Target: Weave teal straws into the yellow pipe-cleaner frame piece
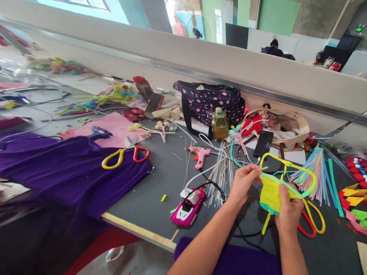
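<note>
The fingers of a person's left hand [245,179] are pinched together on a green strip [280,181] along the top edge of a fuzzy yellow panel [268,193], while the right hand [290,211] clamps the panel between thumb and fingers above a dark worktop [160,183]. Around the panel, red-and-yellow-handled scissors [321,219] lie just beside at 4 o'clock, pastel stems [314,172] at 2 and a black phone [263,144] at 12. Farther off sit a patterned bag [210,104] at 11 and a pink glue gun [201,156] at 10.
</note>
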Demonstrator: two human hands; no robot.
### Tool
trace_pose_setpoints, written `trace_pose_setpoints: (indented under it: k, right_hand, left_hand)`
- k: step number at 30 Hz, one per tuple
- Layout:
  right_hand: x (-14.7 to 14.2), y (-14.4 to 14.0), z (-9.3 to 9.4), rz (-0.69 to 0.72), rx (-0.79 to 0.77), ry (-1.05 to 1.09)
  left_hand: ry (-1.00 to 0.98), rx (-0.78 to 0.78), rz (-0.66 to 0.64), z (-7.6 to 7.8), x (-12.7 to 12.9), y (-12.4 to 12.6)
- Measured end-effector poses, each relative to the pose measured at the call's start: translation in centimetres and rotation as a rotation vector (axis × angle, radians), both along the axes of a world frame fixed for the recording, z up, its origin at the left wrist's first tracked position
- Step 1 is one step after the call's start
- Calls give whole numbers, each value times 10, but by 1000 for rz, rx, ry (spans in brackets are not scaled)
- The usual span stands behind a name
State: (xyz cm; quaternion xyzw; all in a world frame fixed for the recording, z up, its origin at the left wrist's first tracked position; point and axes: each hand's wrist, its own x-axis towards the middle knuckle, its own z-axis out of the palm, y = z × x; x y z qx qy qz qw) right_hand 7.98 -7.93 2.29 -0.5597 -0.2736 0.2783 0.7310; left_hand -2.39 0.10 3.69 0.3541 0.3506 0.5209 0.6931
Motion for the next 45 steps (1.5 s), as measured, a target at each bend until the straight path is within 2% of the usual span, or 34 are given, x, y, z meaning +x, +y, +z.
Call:
trace_pose_setpoints:
  k: [4,10,12,18,25,33,35,39,45]
  right_hand:
    - [1,4,4,28,-97,268]
    - [5,9,2,19,-128,339]
    - [5,8,3,11,-139,324]
    - [2,3,11,-12,-145,320]
    - [2,5,9,39,-100,340]
    - [4,7,6,90,-119,375]
    - [5,7,5,63,-122,366]
    - [3,6,5,-12,-101,335]
    - [0,4,1,-57,-47,169]
  left_hand:
    - [-153,-97,-122,-1,-1,2]
    - [-395,-205,-332,-4,-3,3]
    - [-404,-208,-333,-5,-3,3]
    - [-314,-144,-232,-4,-3,4]
    - [-249,-114,-181,-3,-4,4]
    - [-409,-143,-383,-3,-6,4]
    - [-385,-141,-360,-3,-5,4]
    - [-225,-54,-192,-4,0,2]
    - [54,251,141,-2,1,-3]
